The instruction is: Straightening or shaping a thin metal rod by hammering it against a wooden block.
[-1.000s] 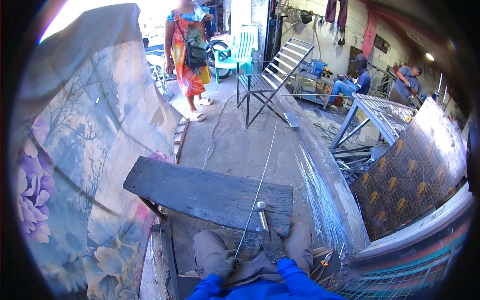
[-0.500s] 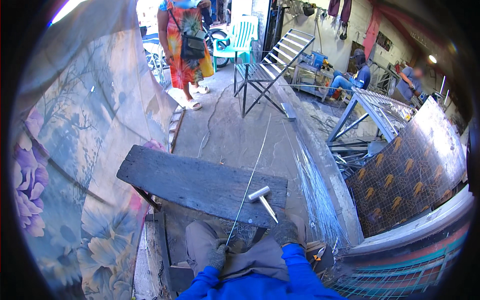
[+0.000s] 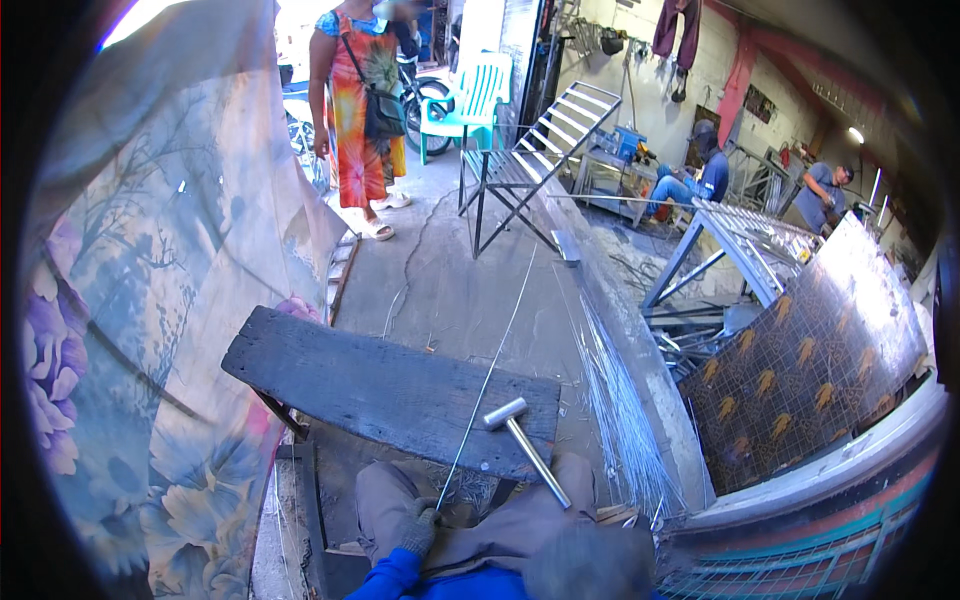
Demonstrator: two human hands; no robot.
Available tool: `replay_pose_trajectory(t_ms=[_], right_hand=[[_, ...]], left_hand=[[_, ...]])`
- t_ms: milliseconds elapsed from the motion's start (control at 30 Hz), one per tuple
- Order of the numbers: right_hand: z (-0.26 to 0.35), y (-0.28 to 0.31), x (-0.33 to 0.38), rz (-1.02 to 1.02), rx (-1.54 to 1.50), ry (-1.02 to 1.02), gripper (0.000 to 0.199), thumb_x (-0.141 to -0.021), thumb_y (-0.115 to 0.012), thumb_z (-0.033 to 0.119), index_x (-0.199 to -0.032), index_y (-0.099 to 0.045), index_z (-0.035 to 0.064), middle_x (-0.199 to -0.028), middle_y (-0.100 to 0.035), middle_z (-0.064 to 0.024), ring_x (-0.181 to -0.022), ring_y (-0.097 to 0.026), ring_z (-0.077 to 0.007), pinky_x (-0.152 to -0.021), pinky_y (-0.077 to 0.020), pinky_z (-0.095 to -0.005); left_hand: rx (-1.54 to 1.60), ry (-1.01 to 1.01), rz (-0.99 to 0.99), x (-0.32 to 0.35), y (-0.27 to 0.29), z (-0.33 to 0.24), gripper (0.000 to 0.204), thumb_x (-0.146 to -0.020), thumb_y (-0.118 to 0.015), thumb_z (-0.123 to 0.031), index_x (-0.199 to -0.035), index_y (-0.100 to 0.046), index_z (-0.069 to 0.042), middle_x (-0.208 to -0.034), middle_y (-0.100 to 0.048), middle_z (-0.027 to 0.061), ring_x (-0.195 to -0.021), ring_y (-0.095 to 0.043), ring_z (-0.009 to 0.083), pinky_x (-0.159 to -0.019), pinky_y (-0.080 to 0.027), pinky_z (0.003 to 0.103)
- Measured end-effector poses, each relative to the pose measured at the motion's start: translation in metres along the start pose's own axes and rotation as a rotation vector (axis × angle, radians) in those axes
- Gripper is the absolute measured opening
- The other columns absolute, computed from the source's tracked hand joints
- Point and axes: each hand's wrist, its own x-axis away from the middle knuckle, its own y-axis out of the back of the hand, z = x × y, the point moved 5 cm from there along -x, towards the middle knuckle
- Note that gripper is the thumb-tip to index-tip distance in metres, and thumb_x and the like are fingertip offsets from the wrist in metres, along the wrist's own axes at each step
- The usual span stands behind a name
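Note:
In a grey glove, my left hand point(image 3: 420, 527) is closed round the near end of a long thin metal rod point(image 3: 490, 372), low by my left thigh. The rod runs forward across the dark wooden bench point(image 3: 370, 380) and out past its far edge. A metal hammer point(image 3: 538, 462) lies at the bench's right end, its handle reaching over the near edge toward my right thigh. My right hand point(image 3: 590, 562), also gloved, is a grey blur close to the camera at the lower edge. Its fingers cannot be made out.
A bundle of thin metal rods point(image 3: 625, 430) lies on the floor to the right. Ahead stand a metal-framed lounger point(image 3: 520, 165) and a green plastic chair point(image 3: 470, 105), with a person point(image 3: 365, 120) nearby. A flowered cloth point(image 3: 200, 300) hangs at left. Two people point(image 3: 700, 180) work at far right.
My right hand has left the hammer and come back toward me, now blurred. The hammer rests on the bench's edge. My left hand still holds the rod.

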Motion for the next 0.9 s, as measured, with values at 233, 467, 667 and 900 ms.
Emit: replay_pose_trajectory(t_ms=[233,467,667,900], right_hand=[[0.028,0.019,-0.02,0.095,0.028,0.12,0.022,-0.094,-0.061,0.019,-0.111,-0.067,0.0066,-0.091,-0.067,-0.012,-0.078,-0.066,-0.0199,-0.07,-0.0521,-0.0343],[0.038,0.022,-0.025,0.146,0.025,0.164,0.022,-0.094,-0.061,0.019,-0.111,-0.067,0.0066,-0.091,-0.068,-0.012,-0.078,-0.067,-0.0202,-0.07,-0.0522,-0.0344],[0.047,0.022,-0.029,0.181,0.027,0.187,0.022,-0.094,-0.062,0.02,-0.111,-0.067,0.0066,-0.091,-0.068,-0.012,-0.078,-0.067,-0.0204,-0.069,-0.0522,-0.0345],[0.046,0.01,-0.017,0.242,-0.023,0.127,0.022,-0.093,-0.062,0.02,-0.11,-0.067,0.0066,-0.091,-0.068,-0.012,-0.078,-0.067,-0.0207,-0.069,-0.0523,-0.0345]], left_hand=[[-0.03,-0.03,-0.032,0.003,0.003,0.01,0.03,-0.09,-0.051,-0.016,-0.115,-0.061,-0.004,-0.083,-0.065,0.008,-0.074,-0.06,0.0175,-0.069,-0.048,0.032],[0.056,0.001,-0.022,0.012,-0.001,0.0,0.028,-0.087,-0.055,-0.014,-0.112,-0.064,-0.005,-0.087,-0.065,0.0112,-0.082,-0.061,0.0226,-0.079,-0.049,0.035],[0.081,-0.021,-0.01,0.021,-0.002,-0.015,0.028,-0.086,-0.055,-0.013,-0.111,-0.064,-0.005,-0.084,-0.063,0.0082,-0.08,-0.059,0.0172,-0.075,-0.048,0.031],[0.155,0.026,0.026,0.015,0.0,0.004,0.028,-0.087,-0.054,-0.012,-0.113,-0.063,-0.004,-0.077,-0.063,0.0054,-0.067,-0.057,0.0163,-0.067,-0.049,0.031]])
